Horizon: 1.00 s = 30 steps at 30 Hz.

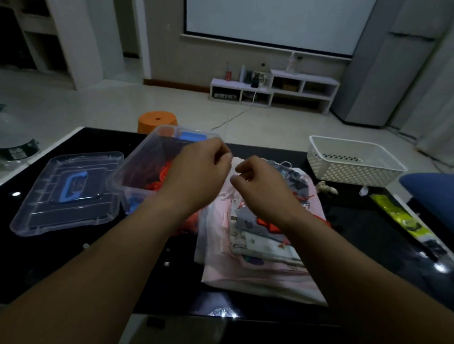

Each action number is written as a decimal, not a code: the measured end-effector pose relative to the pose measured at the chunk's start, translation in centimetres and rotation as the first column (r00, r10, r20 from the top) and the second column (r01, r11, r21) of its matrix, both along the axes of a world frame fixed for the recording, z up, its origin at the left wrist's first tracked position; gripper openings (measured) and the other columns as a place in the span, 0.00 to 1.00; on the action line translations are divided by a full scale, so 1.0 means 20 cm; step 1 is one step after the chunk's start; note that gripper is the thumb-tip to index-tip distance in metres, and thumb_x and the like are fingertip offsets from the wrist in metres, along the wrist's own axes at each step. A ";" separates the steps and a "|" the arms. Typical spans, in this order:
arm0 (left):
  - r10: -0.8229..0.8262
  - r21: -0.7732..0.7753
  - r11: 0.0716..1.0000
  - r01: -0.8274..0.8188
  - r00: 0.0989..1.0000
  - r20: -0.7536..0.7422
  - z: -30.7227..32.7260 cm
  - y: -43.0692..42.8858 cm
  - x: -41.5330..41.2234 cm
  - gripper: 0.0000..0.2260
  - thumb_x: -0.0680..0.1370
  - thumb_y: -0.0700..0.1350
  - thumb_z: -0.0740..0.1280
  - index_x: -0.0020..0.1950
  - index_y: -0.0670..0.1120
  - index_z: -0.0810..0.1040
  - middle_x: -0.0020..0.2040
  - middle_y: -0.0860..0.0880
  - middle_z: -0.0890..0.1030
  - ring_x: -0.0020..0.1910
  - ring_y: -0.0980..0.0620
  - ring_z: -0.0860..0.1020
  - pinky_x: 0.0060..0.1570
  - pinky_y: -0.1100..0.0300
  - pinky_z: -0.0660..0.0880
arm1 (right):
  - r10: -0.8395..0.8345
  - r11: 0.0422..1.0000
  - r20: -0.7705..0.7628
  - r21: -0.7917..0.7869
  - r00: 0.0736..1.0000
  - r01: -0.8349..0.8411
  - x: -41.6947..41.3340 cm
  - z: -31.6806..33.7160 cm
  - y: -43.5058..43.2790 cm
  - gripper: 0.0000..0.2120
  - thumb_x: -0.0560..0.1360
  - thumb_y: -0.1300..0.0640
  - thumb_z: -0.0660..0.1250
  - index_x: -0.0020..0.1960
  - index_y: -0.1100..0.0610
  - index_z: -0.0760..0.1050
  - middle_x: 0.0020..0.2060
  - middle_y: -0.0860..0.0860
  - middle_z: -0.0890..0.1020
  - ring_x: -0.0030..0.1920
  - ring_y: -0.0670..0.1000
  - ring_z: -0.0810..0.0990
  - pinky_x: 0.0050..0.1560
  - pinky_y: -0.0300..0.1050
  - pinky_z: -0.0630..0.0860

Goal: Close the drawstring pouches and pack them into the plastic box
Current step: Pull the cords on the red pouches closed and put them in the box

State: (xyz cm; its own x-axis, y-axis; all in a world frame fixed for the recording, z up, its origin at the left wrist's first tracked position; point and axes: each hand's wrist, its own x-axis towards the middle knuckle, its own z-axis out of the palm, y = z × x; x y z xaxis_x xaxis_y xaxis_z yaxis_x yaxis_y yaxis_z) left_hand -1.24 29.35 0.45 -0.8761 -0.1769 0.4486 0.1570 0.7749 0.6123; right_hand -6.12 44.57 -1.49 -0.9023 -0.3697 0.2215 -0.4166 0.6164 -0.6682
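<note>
Your left hand (198, 173) and right hand (264, 187) hover, fingers curled, above the pouches (260, 251) beside the box (135, 160) (too blurred to tell whether the 2 pinch anything).

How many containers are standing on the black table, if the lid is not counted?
2. The clear plastic box stands left of centre, beside its lid. The white perforated basket stands at the far right. Smaller ones may be hidden from view.
</note>
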 end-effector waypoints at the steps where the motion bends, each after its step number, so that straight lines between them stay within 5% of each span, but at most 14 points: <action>1: -0.042 -0.006 0.999 0.042 0.999 -0.013 0.00 0.06 0.00 0.06 0.83 0.47 0.65 0.51 0.49 0.81 0.41 0.54 0.82 0.40 0.58 0.80 0.41 0.56 0.78 | -0.005 1.000 -0.007 -0.001 1.000 0.005 -0.01 -0.01 0.06 0.10 0.81 0.50 0.68 0.61 0.51 0.77 0.48 0.43 0.81 0.47 0.40 0.80 0.47 0.42 0.78; 7: -0.144 -0.166 0.966 0.196 0.948 0.285 -0.18 0.32 -0.10 0.07 0.82 0.51 0.64 0.53 0.51 0.80 0.48 0.51 0.83 0.48 0.50 0.80 0.48 0.52 0.77 | -0.193 0.974 0.048 0.132 0.980 0.185 -0.12 -0.08 0.47 0.04 0.79 0.56 0.69 0.47 0.52 0.82 0.44 0.50 0.84 0.49 0.52 0.82 0.47 0.44 0.72; 13: -0.095 -0.242 0.935 0.258 0.843 0.529 -0.36 0.46 -0.28 0.12 0.78 0.57 0.67 0.52 0.49 0.77 0.50 0.47 0.81 0.48 0.45 0.79 0.52 0.49 0.78 | -0.227 0.907 0.139 0.390 0.964 0.157 -0.21 -0.18 0.73 0.13 0.79 0.53 0.68 0.62 0.52 0.82 0.59 0.52 0.85 0.58 0.54 0.82 0.55 0.41 0.74; 23: -0.168 -0.211 0.912 0.352 0.790 0.590 -0.45 0.47 -0.35 0.15 0.79 0.55 0.70 0.65 0.57 0.80 0.60 0.54 0.82 0.56 0.50 0.80 0.58 0.51 0.78 | -0.096 0.846 0.292 0.528 0.952 -0.077 -0.32 -0.24 0.72 0.36 0.69 0.38 0.73 0.75 0.43 0.69 0.66 0.52 0.80 0.65 0.56 0.78 0.67 0.53 0.75; 30: -0.175 -0.174 0.937 0.303 0.838 0.516 -0.46 0.49 -0.33 0.17 0.74 0.63 0.60 0.60 0.67 0.80 0.63 0.50 0.77 0.61 0.46 0.75 0.64 0.45 0.74 | -0.052 0.860 0.212 0.506 0.976 -0.064 -0.37 -0.27 0.74 0.28 0.57 0.30 0.67 0.52 0.43 0.79 0.49 0.47 0.83 0.53 0.54 0.81 0.58 0.55 0.80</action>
State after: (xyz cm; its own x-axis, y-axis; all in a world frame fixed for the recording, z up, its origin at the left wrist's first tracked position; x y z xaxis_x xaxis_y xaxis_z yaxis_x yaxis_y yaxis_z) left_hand -7.84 39.23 -8.84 -0.9914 0.1232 -0.0451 0.0889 0.8834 0.4601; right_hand -13.47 59.39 -6.88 -0.9031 -0.3833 -0.1936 -0.3064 0.8910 -0.3350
